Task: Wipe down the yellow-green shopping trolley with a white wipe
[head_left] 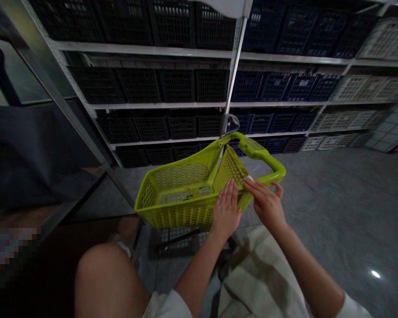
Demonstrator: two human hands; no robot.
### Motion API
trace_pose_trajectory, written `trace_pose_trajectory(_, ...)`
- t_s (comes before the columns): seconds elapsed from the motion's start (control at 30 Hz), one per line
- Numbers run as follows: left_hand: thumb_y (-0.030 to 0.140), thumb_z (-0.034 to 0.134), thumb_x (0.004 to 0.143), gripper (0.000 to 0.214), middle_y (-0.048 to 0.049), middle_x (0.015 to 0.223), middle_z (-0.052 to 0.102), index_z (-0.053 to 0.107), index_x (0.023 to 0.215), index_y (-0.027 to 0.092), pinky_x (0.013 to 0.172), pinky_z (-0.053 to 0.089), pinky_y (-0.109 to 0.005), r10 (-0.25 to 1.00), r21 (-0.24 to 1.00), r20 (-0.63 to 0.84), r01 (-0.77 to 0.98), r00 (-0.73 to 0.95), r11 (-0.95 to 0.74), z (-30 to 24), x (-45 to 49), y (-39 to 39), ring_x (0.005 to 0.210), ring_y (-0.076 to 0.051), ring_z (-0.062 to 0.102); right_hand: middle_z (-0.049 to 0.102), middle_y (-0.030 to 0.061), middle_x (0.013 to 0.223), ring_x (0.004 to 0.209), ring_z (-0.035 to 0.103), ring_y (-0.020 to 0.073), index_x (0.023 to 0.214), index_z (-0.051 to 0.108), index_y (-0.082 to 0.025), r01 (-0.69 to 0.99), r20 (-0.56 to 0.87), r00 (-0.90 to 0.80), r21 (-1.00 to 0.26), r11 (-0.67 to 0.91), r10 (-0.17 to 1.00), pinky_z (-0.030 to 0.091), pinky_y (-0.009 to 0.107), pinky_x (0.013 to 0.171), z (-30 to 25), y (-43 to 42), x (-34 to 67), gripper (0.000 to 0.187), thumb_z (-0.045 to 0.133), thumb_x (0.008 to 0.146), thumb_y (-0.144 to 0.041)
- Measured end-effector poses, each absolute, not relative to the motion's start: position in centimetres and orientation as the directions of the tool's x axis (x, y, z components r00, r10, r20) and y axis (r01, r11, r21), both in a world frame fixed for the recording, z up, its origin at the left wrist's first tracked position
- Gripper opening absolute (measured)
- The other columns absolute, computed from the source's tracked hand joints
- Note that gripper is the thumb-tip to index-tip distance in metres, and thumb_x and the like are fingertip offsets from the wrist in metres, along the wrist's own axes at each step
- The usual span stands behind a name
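Observation:
A lime-green plastic shopping cart (182,211) stands in front of me, its basket bare inside. My left hand (226,210) lies on the near rim of the basket, fingers stretched out together and pointing away from me. Just right of it, my right hand (267,204) is at the corner where the rim meets the looped handle (277,170). A small white cloth-like piece (250,178) shows under its fingertips, pressed against the cart; most of it is hidden. The perforated green seat flap (230,170) stands upright beside both hands.
White metal shelving (159,106) fills the back, loaded with black crates (141,79), blue crates (275,86) and pale grey crates (361,87). A metal-framed table (74,198) is at the left. Grey tiled floor (334,212) stretches to the right. My bare knee (102,269) is below the cart.

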State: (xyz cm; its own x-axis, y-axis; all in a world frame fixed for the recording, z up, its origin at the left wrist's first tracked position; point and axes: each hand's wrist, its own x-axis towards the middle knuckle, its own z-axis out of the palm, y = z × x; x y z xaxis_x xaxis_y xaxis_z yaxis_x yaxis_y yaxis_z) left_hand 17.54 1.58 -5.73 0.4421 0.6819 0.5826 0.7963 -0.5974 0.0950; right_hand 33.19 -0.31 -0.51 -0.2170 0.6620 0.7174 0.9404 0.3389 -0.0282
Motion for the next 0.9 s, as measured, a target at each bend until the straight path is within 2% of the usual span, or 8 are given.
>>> trace_pose_trajectory(0.13,0.033,0.054,0.091,0.083,-0.0169,0.165,0.017,0.011,0.155,0.003,0.122,0.028,-0.044,0.684,0.113,0.586,0.793,0.434,-0.599,-5.7,17.8,1.5,0.153,-0.027,0.013,0.072,0.0072,0.122,0.113,0.066,0.0254,0.116,0.067,-0.024,0.983,0.830,-0.012,-0.092,0.158,0.558,0.022,0.049,0.107,1.0,1.0,38.0,0.046,0.043,0.082,-0.005)
trace_pose_trajectory(0.2,0.034,0.055,0.090,0.085,-0.0176,0.164,0.018,0.010,0.155,0.003,0.122,0.029,-0.044,0.690,0.126,0.592,0.797,0.417,-0.590,-5.7,18.1,1.5,0.153,-0.027,0.013,0.071,0.0084,0.123,0.115,0.065,0.0263,0.116,0.068,-0.022,0.987,0.837,0.015,-0.100,0.125,0.547,0.022,0.049,0.107,0.8,1.1,37.5,0.047,0.044,0.080,-0.004)
trace_pose_trajectory(0.4,0.031,0.053,0.090,0.080,-0.0175,0.163,0.023,0.014,0.154,0.003,0.122,0.028,-0.044,0.684,0.120,0.601,0.800,0.413,-0.588,-6.0,18.0,1.6,0.153,-0.026,0.015,0.066,0.0069,0.132,0.129,0.056,0.0223,0.133,0.058,-0.024,0.932,0.713,-0.242,-0.017,0.362,0.658,0.024,0.043,0.107,-1.6,-0.8,31.4,0.060,0.042,0.081,0.000)
trace_pose_trajectory(0.47,0.030,0.053,0.090,0.080,-0.0161,0.163,0.024,0.014,0.155,0.004,0.122,0.029,-0.044,0.685,0.123,0.599,0.797,0.415,-0.591,-6.0,17.8,1.7,0.153,-0.025,0.016,0.066,0.0060,0.133,0.128,0.058,0.0215,0.135,0.056,-0.028,0.924,0.707,-0.260,-0.015,0.382,0.657,0.022,0.044,0.108,-1.3,-0.9,32.6,0.062,0.041,0.082,-0.001)
trace_pose_trajectory(0.57,0.032,0.055,0.090,0.083,-0.0159,0.164,0.023,0.012,0.155,0.005,0.121,0.031,-0.043,0.682,0.124,0.595,0.790,0.425,-0.600,-5.9,17.8,1.7,0.152,-0.025,0.018,0.068,0.0059,0.129,0.120,0.063,0.0235,0.129,0.061,-0.030,0.961,0.786,-0.124,-0.056,0.269,0.605,0.021,0.048,0.109,-0.1,0.1,36.7,0.058,0.042,0.082,-0.003)
trace_pose_trajectory(0.7,0.035,0.055,0.090,0.085,-0.0172,0.164,0.022,0.011,0.155,0.004,0.121,0.030,-0.045,0.685,0.139,0.601,0.789,0.412,-0.598,-5.9,18.1,1.6,0.152,-0.027,0.017,0.071,0.0082,0.124,0.117,0.064,0.0263,0.121,0.066,-0.026,0.985,0.859,0.064,-0.137,0.107,0.507,0.024,0.050,0.106,0.3,1.2,37.8,0.051,0.041,0.081,-0.006)
trace_pose_trajectory(0.77,0.035,0.055,0.090,0.084,-0.0175,0.164,0.022,0.012,0.155,0.003,0.122,0.029,-0.045,0.686,0.147,0.604,0.789,0.406,-0.597,-6.0,18.2,1.5,0.152,-0.027,0.017,0.070,0.0084,0.125,0.120,0.063,0.0254,0.122,0.065,-0.024,0.983,0.842,-0.002,-0.098,0.156,0.540,0.025,0.047,0.106,-0.5,0.8,35.2,0.052,0.042,0.080,-0.004)
trace_pose_trajectory(0.9,0.032,0.052,0.090,0.080,-0.0173,0.163,0.025,0.014,0.155,0.004,0.122,0.029,-0.045,0.679,0.139,0.607,0.786,0.413,-0.602,-6.0,18.0,1.6,0.152,-0.026,0.018,0.066,0.0076,0.133,0.129,0.056,0.0218,0.133,0.058,-0.024,0.928,0.712,-0.249,-0.019,0.371,0.657,0.026,0.042,0.106,-1.7,-0.6,31.4,0.060,0.042,0.079,-0.002)
